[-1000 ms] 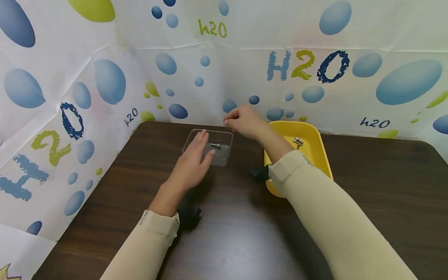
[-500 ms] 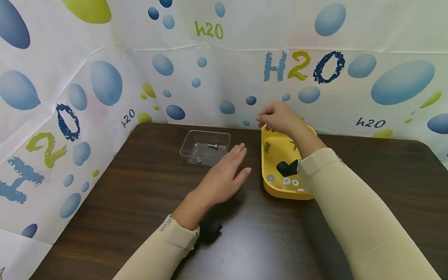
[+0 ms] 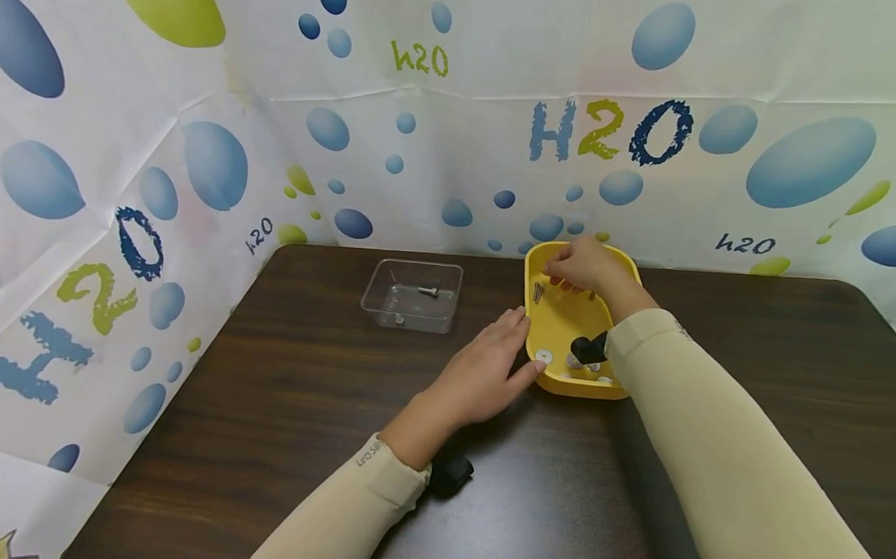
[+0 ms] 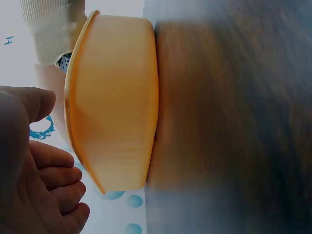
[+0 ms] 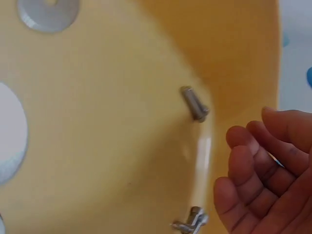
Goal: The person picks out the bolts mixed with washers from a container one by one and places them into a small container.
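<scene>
My right hand (image 3: 589, 267) is over the far end of the yellow tray (image 3: 562, 328), fingers loosely bent. The right wrist view shows no object between those fingers; a bolt (image 5: 194, 104) and a small cluster of bolts (image 5: 196, 220) lie on the tray floor beside them. Along the tray's left rim is my left hand (image 3: 481, 371), fingers extended and holding nothing; whether it touches the rim I cannot tell. Round metal washers (image 3: 544, 356) lie at the tray's near end, partly hidden by the right wrist camera. Bolts (image 3: 538, 293) also show near its left wall.
Left of the tray stands a clear plastic box (image 3: 416, 321) with a bolt (image 3: 428, 292) inside. Both containers sit towards the back of a dark wooden table (image 3: 300, 390). A white printed sheet (image 3: 461, 147) covers the wall behind.
From beside the clear box, my right hand has moved right and then down into the yellow tray. My left hand has moved right, from the clear box to the tray's left rim.
</scene>
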A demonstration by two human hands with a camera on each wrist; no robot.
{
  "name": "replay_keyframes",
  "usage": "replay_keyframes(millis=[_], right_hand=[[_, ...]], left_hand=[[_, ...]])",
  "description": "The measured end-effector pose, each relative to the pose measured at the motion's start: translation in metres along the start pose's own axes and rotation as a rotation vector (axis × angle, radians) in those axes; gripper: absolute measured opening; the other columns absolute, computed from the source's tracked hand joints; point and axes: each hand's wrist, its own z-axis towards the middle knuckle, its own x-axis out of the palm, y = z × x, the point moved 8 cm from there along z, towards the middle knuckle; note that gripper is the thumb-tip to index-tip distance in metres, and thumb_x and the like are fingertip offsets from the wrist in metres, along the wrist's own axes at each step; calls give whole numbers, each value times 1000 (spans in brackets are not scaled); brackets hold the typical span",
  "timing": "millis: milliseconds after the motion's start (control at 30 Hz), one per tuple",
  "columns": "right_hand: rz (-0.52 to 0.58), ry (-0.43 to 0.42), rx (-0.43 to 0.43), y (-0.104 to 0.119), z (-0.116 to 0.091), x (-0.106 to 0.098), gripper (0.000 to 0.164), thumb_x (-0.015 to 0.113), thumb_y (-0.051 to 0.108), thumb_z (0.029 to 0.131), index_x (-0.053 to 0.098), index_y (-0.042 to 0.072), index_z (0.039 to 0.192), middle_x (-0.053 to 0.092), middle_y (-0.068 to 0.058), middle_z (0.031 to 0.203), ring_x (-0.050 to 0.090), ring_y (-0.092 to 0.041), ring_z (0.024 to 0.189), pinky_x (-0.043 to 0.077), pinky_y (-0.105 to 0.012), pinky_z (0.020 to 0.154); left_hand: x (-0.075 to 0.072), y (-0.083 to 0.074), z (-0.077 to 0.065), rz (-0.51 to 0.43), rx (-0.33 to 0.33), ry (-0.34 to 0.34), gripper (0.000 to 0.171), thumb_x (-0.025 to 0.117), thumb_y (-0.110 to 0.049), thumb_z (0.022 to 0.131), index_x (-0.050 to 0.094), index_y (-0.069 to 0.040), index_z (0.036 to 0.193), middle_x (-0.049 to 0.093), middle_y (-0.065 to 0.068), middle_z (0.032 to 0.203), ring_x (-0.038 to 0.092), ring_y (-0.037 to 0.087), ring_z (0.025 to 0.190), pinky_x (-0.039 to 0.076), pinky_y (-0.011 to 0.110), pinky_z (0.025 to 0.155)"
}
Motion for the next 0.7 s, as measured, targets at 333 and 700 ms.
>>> replay_keyframes(millis=[333, 700], right_hand=[[-34, 55, -21, -9, 3, 15, 34, 71, 22, 88, 70, -1, 114, 68, -10, 87, 60, -22, 77, 52, -26, 70], [-116, 110, 16, -8, 6, 25, 44, 74, 28, 87, 62, 3, 121, 58, -14, 108, 58, -26, 93, 53, -33, 86]], left_hand=[[6, -5, 1, 62, 6, -2, 73, 43, -50, 102, 26, -3, 155, 18, 9, 165, 16, 20, 152, 19, 35, 122], [6, -5, 1, 78, 5, -3, 72, 42, -51, 103, 27, -2, 154, 17, 9, 164, 17, 21, 152, 20, 36, 122]])
